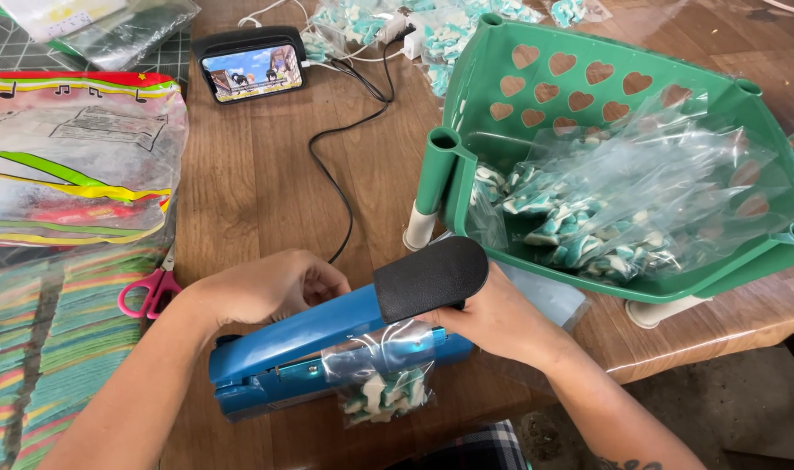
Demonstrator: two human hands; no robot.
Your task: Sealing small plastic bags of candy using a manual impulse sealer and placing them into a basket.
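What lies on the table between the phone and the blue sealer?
In the head view, only a black cable crosses bare wood between the phone and the blue sealer.

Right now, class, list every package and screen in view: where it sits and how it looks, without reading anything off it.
Phone: far table edge, propped, screen showing a bright cartoon.
Small clear bag: in the blue sealer, white-and-teal pieces inside.
Filled clear bags: in the green basket.
Striped colourful sheets: left, in clear wrap.

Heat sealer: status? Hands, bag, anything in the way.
Left hand and right hand on blue heat sealer. Small candy bag under its arm. Pink scissors left, apart.
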